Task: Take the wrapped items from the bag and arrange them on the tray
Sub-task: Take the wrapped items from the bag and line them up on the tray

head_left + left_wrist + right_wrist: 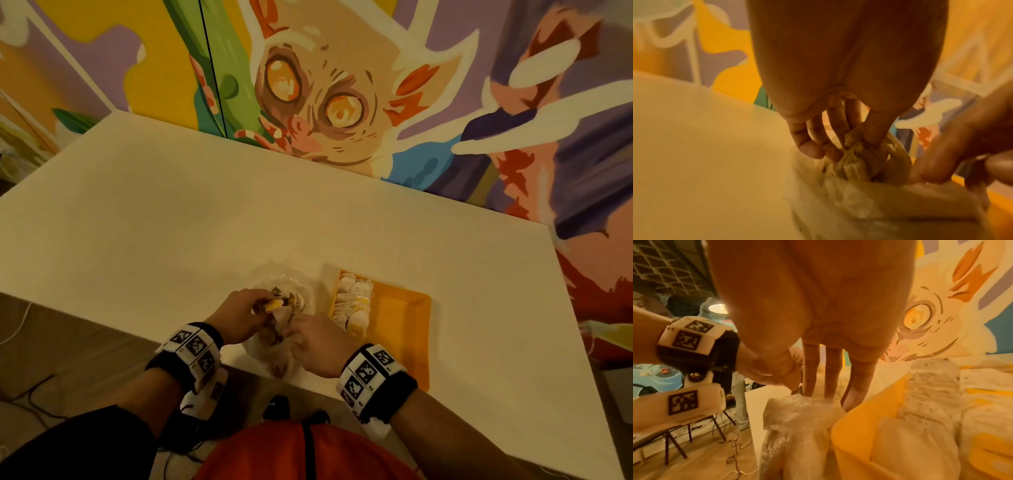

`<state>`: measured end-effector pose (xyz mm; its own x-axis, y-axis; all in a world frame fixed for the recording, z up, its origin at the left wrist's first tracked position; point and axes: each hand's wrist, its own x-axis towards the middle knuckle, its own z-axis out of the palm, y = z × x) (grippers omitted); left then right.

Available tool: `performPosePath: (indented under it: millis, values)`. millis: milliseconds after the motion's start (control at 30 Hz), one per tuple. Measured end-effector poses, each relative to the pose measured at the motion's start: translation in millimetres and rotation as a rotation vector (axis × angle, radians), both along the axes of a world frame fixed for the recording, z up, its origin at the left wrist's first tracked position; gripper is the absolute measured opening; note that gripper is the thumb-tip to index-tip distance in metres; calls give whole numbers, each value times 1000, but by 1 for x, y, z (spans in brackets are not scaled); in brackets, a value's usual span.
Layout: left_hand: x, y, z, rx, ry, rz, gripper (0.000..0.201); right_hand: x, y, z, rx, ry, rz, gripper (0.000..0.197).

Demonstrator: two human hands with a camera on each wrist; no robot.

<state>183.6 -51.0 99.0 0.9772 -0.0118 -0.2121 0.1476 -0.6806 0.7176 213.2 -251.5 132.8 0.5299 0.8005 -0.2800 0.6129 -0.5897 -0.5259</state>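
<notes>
Wrapped items: bag half unloaded, both hands in it

Wrapped items [352, 301] already sit in a row along the left side of the yellow tray [404, 318], which lies at the near table [171, 212] edge, just right of the clear bag [274, 349]. Keeping bag and tray side by side probably keeps each transfer short. Left hand [239, 315] is in the bag mouth, fingers [813, 142] and thumb pinching a crumpled wrapped piece [857, 155], looks like the next one coming out. Right hand [315, 346] pinches the plastic at the near right side, I'd guess to hold the bag steady and open. More pieces seem left inside, hard to count.
</notes>
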Motion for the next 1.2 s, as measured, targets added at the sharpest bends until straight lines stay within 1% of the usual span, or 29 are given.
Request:
performPosePath:
  millis: [100, 200, 233, 300, 367, 400, 433, 467, 533, 600, 633, 733, 867, 933, 967, 1033, 1100, 1200]
  values:
    - [-5, 5, -2, -159, -15, 95, 28, 3, 0, -4, 68, 50, -97, 23]
    - [-7, 3, -1, -298, -38, 207, 29, 5, 3, -7, 162, 97, -299, 15]
    - [-8, 1, -1, -332, -43, 240, 28, 5, 4, -8, 191, 109, -365, 19]
    - [-9, -2, -1, -405, -51, 287, 24, 6, 7, -9, 234, 132, -456, 36]
    - [-11, -6, 1, -470, -46, 312, 22, 7, 11, -10, 297, 177, -492, 57]
    - [-11, -9, 3, -492, -48, 315, 21, 7, 13, -11, 330, 189, -497, 61]
    - [-11, -11, 4, -507, -50, 317, 19, 7, 15, -11, 366, 186, -497, 58]
    - [-11, -14, 5, -514, -50, 324, 18, 7, 18, -13, 390, 172, -503, 51]
    - [-11, -18, 6, -519, -33, 371, 17, 8, 23, -17, 439, 150, -542, 32]
    - [-10, -22, 4, -588, 23, 442, 19, 10, 26, -20, 452, 155, -597, 15]
    - [-9, -25, 5, -637, 56, 481, 20, 10, 27, -21, 439, 165, -624, 12]
    - [-9, -35, 10, -741, 110, 555, 22, 12, 29, -22, 407, 227, -687, 22]
    - [-9, -39, 9, -842, 210, 538, 32, 13, 28, -19, 397, 275, -700, 29]
    - [-9, -39, 8, -900, 261, 475, 48, 15, 25, -20, 378, 293, -717, 29]
    - [-10, -39, 9, -894, 261, 436, 52, 15, 24, -19, 382, 319, -729, 26]
    - [-13, -38, 9, -824, 234, 361, 47, 16, 22, -19, 366, 343, -749, 21]
    - [-15, -35, 8, -779, 214, 338, 33, 16, 20, -18, 344, 366, -781, 24]
    - [-17, -29, 6, -726, 194, 354, 28, 14, 24, -19, 416, 598, -866, 17]
